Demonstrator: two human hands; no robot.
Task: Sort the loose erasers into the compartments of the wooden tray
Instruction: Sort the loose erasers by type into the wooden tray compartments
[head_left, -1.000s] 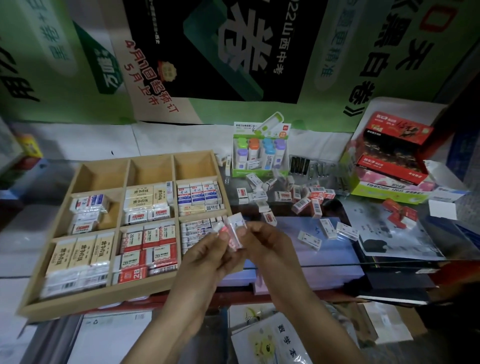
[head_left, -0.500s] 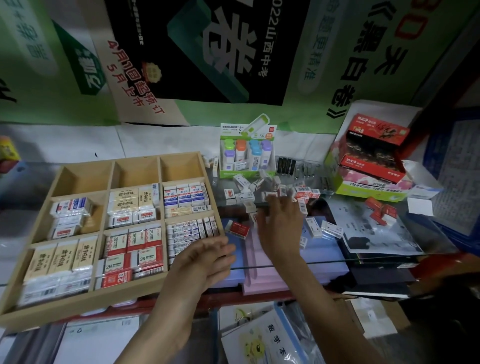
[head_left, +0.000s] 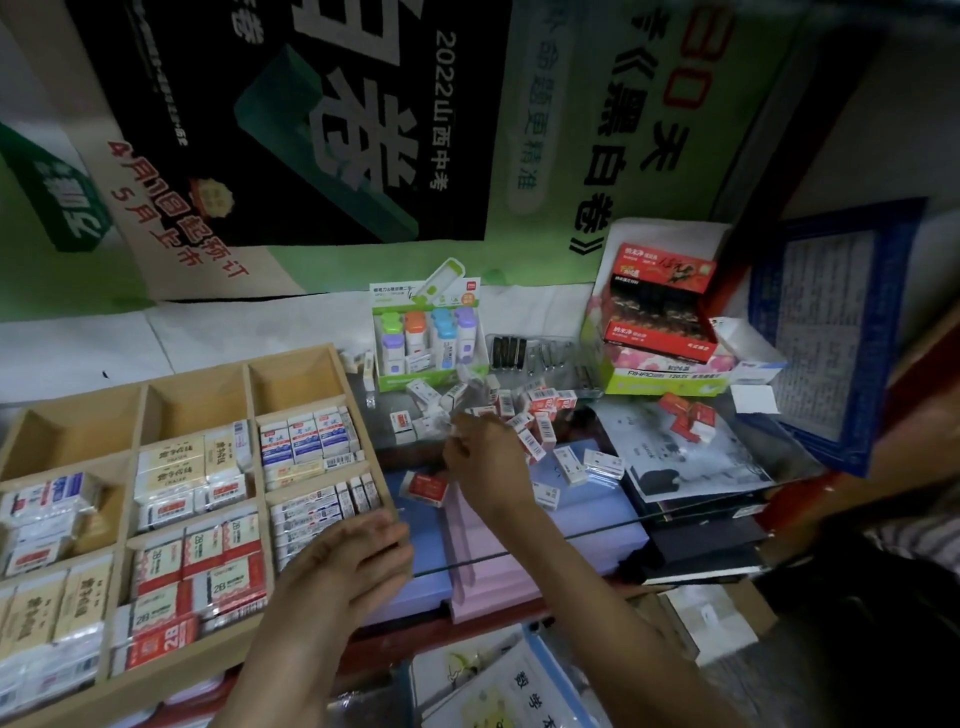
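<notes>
The wooden tray lies at the left; most compartments hold wrapped erasers and the three back ones are bare. Loose erasers, red-white and white, lie piled on the glass to its right. My right hand reaches into the pile's near left edge, and its fingertips pinch a small white eraser. A red eraser lies just left of that wrist. My left hand rests with relaxed fingers at the tray's right front edge and holds nothing.
A green display box of coloured items stands behind the pile. A red box on a green carton sits at the back right. More erasers lie on papers there. The glass counter edge runs below my right forearm.
A second ago both hands held erasers together near the tray. Since then the left hand dropped empty to the tray's edge, a red eraser lies on the glass, and the right hand reached into the pile.
</notes>
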